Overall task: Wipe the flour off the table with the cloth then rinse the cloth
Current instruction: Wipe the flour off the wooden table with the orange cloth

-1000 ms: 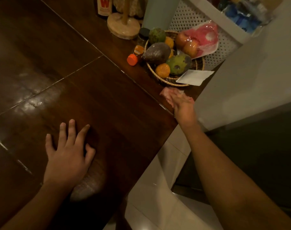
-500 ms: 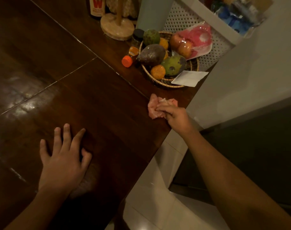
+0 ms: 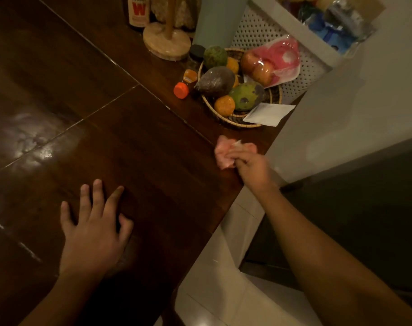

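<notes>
The fingers (image 3: 241, 161) of your right hand (image 3: 252, 170) are curled and pinch a crumpled pink cloth (image 3: 223, 154), which lies bunched on the dark polished wooden surface (image 3: 141, 149) close to its right edge. A small pale scrap shows on top of the cloth; what it is cannot be told. The fingers (image 3: 96, 191) of your left hand (image 3: 92, 231) are spread and lie flat on the wood, well apart from the cloth, and brace you while holding nothing.

Beyond the cloth stands a round woven basket (image 3: 237, 122) heaped with avocados, oranges and bagged apples, with a white paper packet (image 3: 268, 114) leaning on its rim. Just beside the basket lies a small orange-capped bottle (image 3: 181, 90), and further back stands a round wooden stand base (image 3: 166, 41).

You seem to be in the wiping step, working the strip along the edge. In this dim light the pale patches on the far left could be glare or flour, and you cannot tell which from here. Next, press the cloth flat rather than pinched, so more of it meets the wood. Draw it towards the edge in one direction, and gather what it collects instead of pushing it onto the floor tiles below. Steer clear of the basket and the bottle. No sink is in sight, so rinsing comes later.
</notes>
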